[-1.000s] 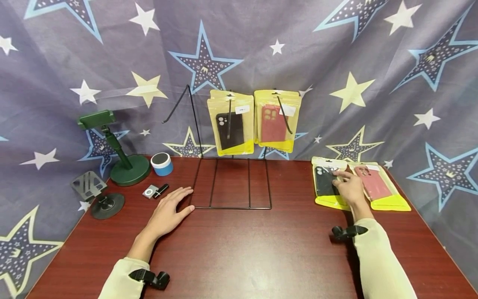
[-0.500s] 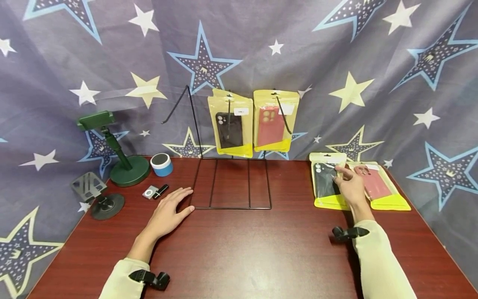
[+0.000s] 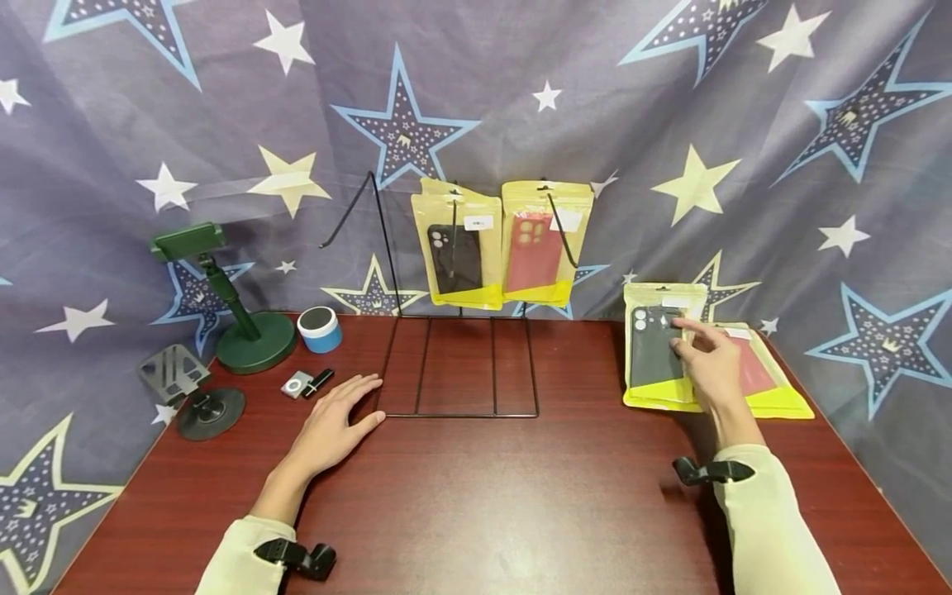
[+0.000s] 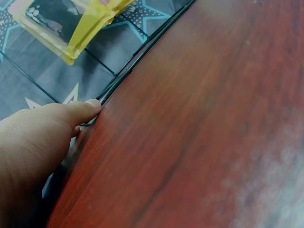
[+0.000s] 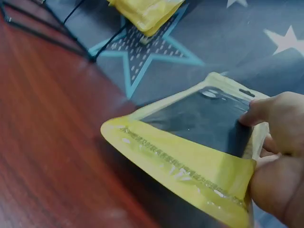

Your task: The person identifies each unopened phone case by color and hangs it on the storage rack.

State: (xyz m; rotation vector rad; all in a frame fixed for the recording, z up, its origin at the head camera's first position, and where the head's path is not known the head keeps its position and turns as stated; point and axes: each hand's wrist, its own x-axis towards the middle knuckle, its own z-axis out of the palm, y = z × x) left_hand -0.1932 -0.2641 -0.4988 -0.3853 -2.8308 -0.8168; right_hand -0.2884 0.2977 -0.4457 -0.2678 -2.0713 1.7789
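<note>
My right hand (image 3: 717, 372) pinches the right edge of a yellow-bordered packet with a black phone case (image 3: 653, 351). In the right wrist view the packet (image 5: 190, 116) tilts up off the table, thumb and fingers on opposite faces. Beside it a pink phone case packet (image 3: 757, 368) lies flat, partly behind the hand. My left hand (image 3: 330, 426) rests at the left front corner of a black wire display rack (image 3: 454, 416), fingers extended; its thumb (image 4: 90, 108) touches the wire. On the rack's hooks hang black phone case packets (image 3: 457, 260) and pink phone case packets (image 3: 535, 252).
An unused hook (image 3: 345, 213) juts out at the rack's left. Further left stand a green phone stand (image 3: 256, 339), a grey folding stand (image 3: 211, 413), a blue-and-white round container (image 3: 320, 330) and small gadgets (image 3: 297, 384). A starred curtain (image 3: 476, 99) backs the table.
The black phone case packet has risen and tilted upright in my right hand, which has shifted slightly right. The hanging packets swayed slightly. My left hand stays at the rack's corner.
</note>
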